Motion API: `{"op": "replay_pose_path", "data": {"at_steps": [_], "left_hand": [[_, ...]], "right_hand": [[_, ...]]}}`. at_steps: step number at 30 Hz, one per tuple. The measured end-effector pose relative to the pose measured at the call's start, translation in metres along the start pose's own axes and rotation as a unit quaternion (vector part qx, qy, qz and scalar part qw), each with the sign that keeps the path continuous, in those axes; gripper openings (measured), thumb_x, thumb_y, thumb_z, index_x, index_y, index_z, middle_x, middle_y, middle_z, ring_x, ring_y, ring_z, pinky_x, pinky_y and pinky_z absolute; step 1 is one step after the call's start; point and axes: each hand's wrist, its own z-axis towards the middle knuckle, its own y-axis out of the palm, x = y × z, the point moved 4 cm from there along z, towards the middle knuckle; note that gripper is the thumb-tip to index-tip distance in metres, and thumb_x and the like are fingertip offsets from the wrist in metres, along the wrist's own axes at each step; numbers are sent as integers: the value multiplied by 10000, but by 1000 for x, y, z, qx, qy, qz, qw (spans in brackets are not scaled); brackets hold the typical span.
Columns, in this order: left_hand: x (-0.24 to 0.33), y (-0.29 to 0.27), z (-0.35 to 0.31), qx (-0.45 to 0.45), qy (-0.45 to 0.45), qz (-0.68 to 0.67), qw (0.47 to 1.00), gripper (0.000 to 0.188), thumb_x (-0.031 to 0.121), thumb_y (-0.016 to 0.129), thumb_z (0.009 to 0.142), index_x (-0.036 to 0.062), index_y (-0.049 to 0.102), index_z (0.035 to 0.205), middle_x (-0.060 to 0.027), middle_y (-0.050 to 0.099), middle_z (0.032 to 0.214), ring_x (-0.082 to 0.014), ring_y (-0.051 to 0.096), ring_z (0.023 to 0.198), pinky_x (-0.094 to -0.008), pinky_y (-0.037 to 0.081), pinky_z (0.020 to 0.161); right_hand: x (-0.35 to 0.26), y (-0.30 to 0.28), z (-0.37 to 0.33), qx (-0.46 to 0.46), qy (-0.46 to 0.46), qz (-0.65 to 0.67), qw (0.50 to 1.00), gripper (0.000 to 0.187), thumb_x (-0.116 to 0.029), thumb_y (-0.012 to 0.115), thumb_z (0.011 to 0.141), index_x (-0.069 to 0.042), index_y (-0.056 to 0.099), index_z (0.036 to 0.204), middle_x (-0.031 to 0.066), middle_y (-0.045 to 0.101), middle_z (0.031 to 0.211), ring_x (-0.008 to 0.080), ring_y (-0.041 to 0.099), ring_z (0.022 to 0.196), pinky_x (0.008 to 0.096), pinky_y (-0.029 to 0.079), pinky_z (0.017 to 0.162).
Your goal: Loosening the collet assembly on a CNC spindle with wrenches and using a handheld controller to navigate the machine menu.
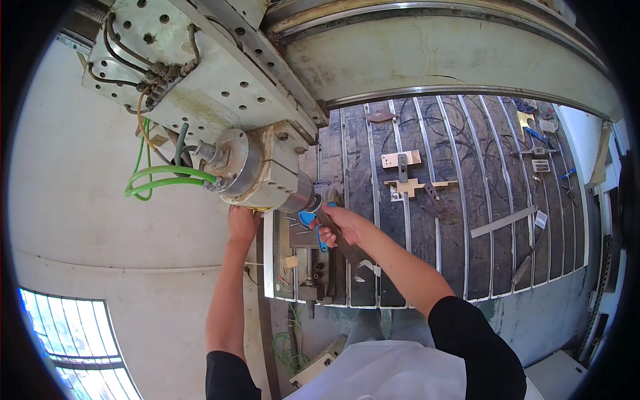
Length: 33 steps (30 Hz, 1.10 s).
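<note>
A cylindrical machine spindle (243, 163) with a metal nose hangs tilted between my arms. My right hand (341, 225) is wrapped round a long dark spanner (343, 245), whose upper end meets the collar (313, 203) at the spindle's nose. The spanner's other end, an open jaw, points down toward me. On the spindle's left side my left hand (244, 223) reaches up against the housing; its fingers are hidden behind it. A blue-handled object (323, 239) lies just behind my right fingers, partly covered. Below the spindle stands a dark metal vise-like fixture (310, 270).
Green hoses (163, 175) loop from the spindle's left. A slotted machine bed (453, 200) spreads to the right, bearing clamped brass-coloured pieces (404, 189), a flat steel bar (503, 221) and small tools. A heavy crossbeam (440, 60) spans above. A wall stands at left.
</note>
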Motion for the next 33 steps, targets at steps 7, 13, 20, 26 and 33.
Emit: {"op": "replay_pose_path", "data": {"at_steps": [7,13,20,26,33], "left_hand": [[-13,16,24,84,77,1,993,314,165,648,777,82,635,1079,-141,622,1106,-333,560,1052,-436,402,954],[-9,9,31,1,98,22,995,378,259,535,863,121,571,1214,-115,521,1294,-327,406,1251,-428,243,1092],[-14,2,-7,-110,97,-29,989,305,254,565,852,80,603,1100,-182,582,1173,-360,529,1097,-519,435,879],[141,14,-66,-236,-437,-577,648,159,203,502,937,46,527,954,-3,535,677,-111,546,559,-307,433,487],[183,17,-53,-140,-473,-779,387,86,189,462,961,112,491,989,40,396,618,-86,356,469,-285,417,499]], "right_hand": [[-20,-10,-8,32,32,-168,985,658,-568,202,963,0,531,924,-22,338,573,92,338,492,240,310,411],[-49,-6,-12,47,86,-280,955,638,-534,196,975,4,533,907,-33,321,546,82,328,466,226,281,394],[-28,3,7,23,52,-221,974,631,-541,191,971,-19,526,857,-39,275,544,72,260,441,240,232,359],[30,12,44,66,-155,17,986,641,-652,302,896,-67,563,900,1,420,572,110,328,407,253,268,341],[22,1,37,-16,-154,-32,987,745,-752,373,813,-59,561,1008,70,602,729,146,440,398,302,351,323]]}}
